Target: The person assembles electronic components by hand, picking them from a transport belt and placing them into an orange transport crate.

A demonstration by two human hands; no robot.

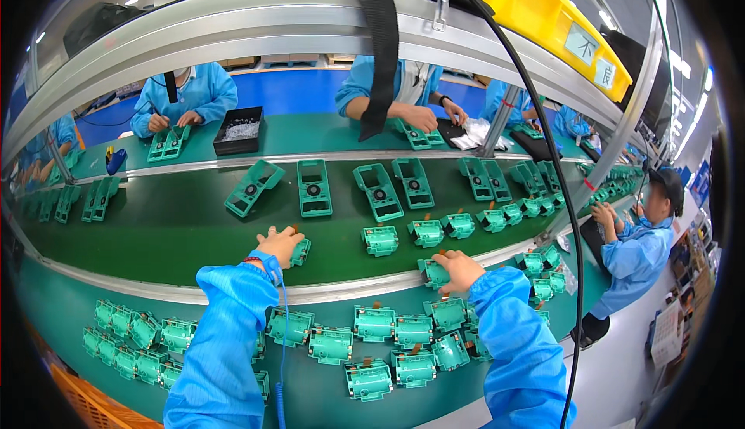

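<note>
My left hand [273,247] reaches over the near side of the green conveyor belt, its fingers closed on a small green plastic housing [301,253]. A blue coiled cord runs down from a band at that wrist. My right hand [461,271] grips another green plastic housing [433,274] at the belt's near metal rail. Between and below my forearms, several similar housings [374,323] with coppery tabs stand in rows on the green bench. A further group of housings [132,343] is left of my left sleeve. The undersides of both held housings are hidden.
On the belt lie larger green frames [313,188] with round black parts, and a line of small housings [380,240]. An aluminium beam [233,29] crosses overhead, carrying a yellow bin [535,17]; a black cable hangs at right. Co-workers in blue sit opposite, near a black box [239,143].
</note>
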